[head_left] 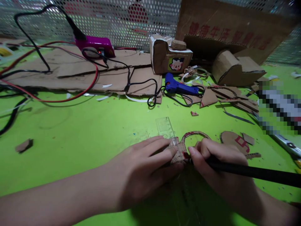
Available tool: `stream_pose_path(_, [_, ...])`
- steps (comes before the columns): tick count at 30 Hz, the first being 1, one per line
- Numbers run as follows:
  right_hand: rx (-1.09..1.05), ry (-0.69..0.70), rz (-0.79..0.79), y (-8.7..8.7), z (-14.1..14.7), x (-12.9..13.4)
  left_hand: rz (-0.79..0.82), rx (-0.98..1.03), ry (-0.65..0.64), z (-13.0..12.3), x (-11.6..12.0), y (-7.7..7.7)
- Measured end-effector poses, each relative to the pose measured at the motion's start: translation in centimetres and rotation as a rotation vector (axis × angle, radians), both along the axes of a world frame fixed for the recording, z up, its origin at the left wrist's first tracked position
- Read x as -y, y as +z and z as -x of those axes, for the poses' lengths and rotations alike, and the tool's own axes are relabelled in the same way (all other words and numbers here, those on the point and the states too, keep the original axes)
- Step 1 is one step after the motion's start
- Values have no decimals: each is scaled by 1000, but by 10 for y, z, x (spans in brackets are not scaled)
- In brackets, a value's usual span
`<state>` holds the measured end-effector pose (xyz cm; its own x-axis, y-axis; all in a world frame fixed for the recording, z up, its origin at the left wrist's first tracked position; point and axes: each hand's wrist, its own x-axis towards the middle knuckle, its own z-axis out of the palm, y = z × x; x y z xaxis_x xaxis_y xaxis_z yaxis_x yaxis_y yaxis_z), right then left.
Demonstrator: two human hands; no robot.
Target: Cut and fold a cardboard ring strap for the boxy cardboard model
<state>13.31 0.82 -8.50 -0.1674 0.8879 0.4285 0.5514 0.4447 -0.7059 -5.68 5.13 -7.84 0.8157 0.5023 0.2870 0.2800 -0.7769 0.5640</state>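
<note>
Cardboard piece (182,150): brown, red-edged curve | left hand (143,169) pins ruler (167,130) | right hand (211,160) probably grips pen (254,172)

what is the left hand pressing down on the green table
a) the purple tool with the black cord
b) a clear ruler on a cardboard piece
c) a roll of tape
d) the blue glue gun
b: the left hand lies flat on a clear ruler laid over a cardboard piece, while the right hand holds a black pen-like tool against it; the blue glue gun lies untouched farther back.
</note>
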Motion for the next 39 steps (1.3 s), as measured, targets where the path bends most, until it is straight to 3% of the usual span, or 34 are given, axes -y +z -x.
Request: stream_pose_path(39, [48, 36, 26, 2, -1, -1, -46, 50, 20, -2, 1, 2])
